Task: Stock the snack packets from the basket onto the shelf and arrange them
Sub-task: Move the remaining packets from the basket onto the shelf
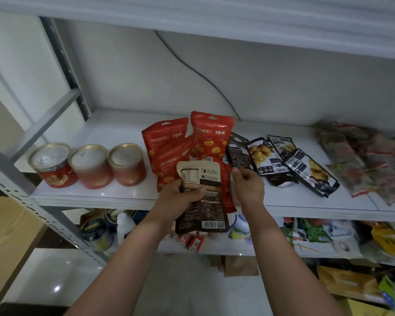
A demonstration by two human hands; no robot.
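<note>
left hand (180, 198) grips a brown packet (204, 215), right hand (249, 185) pinches a black packet (238, 153); i might topple the red packets (210, 135).

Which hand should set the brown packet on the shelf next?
Left: the left hand grips the brown packet in front of the shelf; the right hand is busy pinching a black packet.

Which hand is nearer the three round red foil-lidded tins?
Left: the left hand is just right of the tins; the right hand is farther right, past the brown packet.
</note>
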